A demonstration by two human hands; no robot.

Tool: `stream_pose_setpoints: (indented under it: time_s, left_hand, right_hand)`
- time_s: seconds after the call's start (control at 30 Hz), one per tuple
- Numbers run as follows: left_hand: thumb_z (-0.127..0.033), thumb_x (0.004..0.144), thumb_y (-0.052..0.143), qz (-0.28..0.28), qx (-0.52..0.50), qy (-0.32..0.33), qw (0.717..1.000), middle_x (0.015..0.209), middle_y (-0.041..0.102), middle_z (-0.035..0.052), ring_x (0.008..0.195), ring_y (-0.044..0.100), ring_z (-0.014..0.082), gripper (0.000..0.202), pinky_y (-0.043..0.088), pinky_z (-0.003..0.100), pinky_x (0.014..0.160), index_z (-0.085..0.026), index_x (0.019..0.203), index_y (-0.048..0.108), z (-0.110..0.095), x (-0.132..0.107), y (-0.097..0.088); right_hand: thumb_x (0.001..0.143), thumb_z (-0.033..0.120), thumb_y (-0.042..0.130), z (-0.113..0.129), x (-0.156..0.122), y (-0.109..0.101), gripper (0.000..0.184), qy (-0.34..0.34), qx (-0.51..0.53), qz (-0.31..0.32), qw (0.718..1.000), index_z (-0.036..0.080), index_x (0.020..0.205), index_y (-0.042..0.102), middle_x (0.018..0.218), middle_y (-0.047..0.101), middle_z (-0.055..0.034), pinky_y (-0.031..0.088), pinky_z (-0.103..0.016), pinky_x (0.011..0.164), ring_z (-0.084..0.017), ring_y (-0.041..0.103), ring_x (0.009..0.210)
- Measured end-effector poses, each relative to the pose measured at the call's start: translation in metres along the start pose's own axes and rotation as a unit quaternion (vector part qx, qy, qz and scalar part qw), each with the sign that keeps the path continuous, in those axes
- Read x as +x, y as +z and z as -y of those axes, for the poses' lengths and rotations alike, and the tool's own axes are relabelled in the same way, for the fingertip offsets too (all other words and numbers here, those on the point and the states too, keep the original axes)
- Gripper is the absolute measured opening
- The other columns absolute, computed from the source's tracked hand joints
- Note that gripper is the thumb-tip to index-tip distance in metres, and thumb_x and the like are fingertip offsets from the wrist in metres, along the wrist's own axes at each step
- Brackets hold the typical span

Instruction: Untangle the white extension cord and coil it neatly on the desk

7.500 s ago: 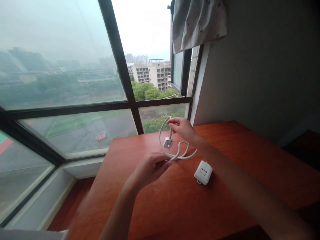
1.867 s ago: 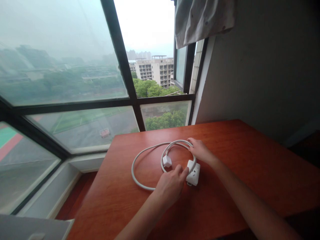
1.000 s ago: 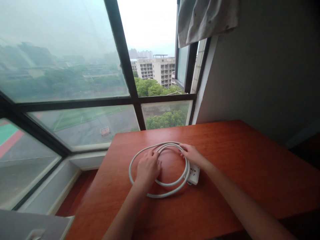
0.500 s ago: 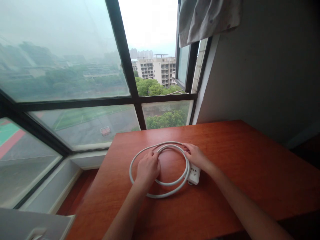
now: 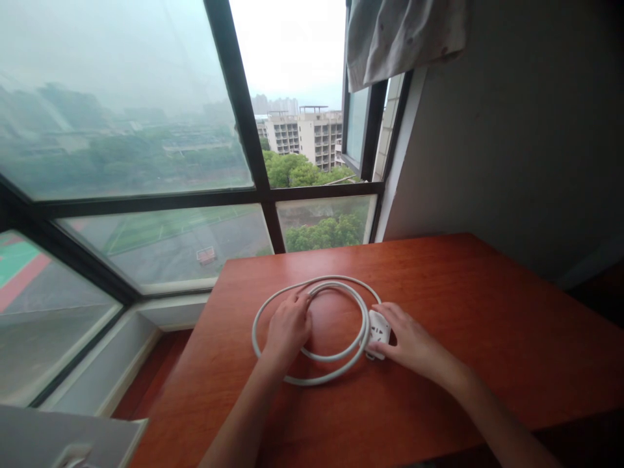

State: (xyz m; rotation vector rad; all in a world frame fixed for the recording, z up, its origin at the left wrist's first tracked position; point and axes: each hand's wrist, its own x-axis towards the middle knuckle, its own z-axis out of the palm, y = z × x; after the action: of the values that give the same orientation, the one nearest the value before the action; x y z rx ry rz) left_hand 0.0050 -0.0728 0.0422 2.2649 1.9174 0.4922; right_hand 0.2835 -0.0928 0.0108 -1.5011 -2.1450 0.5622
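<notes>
A white cable [image 5: 318, 382] lies in loose coils on the reddish-brown wooden table. The fingers of my left hand [image 5: 288, 325] curl over the left side of the inner loops and hold them; their tips are partly hidden. At the right of the coil lies a white power strip [image 5: 377, 330], its socket holes facing up. My right hand [image 5: 409, 341] spans it from the right, with the fingers at its far end and the thumb at its near end. The cable's outer loop runs to the far end of the power strip, under the right fingers.
The wooden table [image 5: 487, 312] extends to the right, with its far edge by a dark-framed window [image 5: 263, 192]. A pale curtain [image 5: 404, 42] hangs at the upper right beside a grey wall [image 5: 511, 130]. A white ledge [image 5: 73, 432] stands at the lower left.
My right hand has left the cable's upper right side and moved toward me and right, onto the power strip. My left hand and the coil stay nearly where they were.
</notes>
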Motion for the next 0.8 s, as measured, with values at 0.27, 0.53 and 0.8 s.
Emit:
stream_pose_setpoints:
  time_s: [0.27, 0.53, 0.8]
  left_hand:
    - [-0.016, 0.076, 0.057, -0.05, -0.186, -0.004, 0.981, 0.102, 0.072, 0.0044, 0.092, 0.065, 0.0198, 0.035, 0.051, 0.031, 0.085, -0.02, 0.11, 0.066, 0.01, 0.007, -0.009]
    - [-0.027, 0.073, 0.059, -0.084, -0.344, -0.053, 0.934, 0.093, 0.073, 0.0063, 0.083, 0.068, 0.0203, 0.037, 0.054, 0.029, 0.075, -0.015, 0.107, 0.068, 0.031, 0.015, -0.02]
    - [-0.039, 0.075, 0.063, -0.169, -0.302, -0.105, 0.932, 0.098, 0.073, 0.0092, 0.087, 0.069, 0.0234, 0.039, 0.054, 0.033, 0.081, -0.015, 0.105, 0.068, 0.064, 0.025, -0.018]
  right_hand:
    - [0.072, 0.032, 0.069, 0.004, -0.007, 0.004, 0.065, -0.025, 0.001, -0.015, 1.0, 0.021, 0.134, 0.052, 0.134, 0.054, -0.0126, 0.04, -0.041, 0.107, -0.028, 0.053, 0.122]
    - [0.066, 0.027, 0.068, -0.039, 0.019, -0.024, 0.073, -0.032, 0.001, -0.017, 0.999, 0.018, 0.136, 0.05, 0.136, 0.054, -0.0145, 0.039, -0.042, 0.109, -0.029, 0.052, 0.124]
    - [0.07, 0.023, 0.062, -0.086, 0.063, -0.039, 0.058, -0.033, 0.027, -0.066, 0.997, 0.02, 0.128, 0.057, 0.128, 0.059, -0.0111, 0.04, -0.042, 0.107, -0.027, 0.055, 0.12]
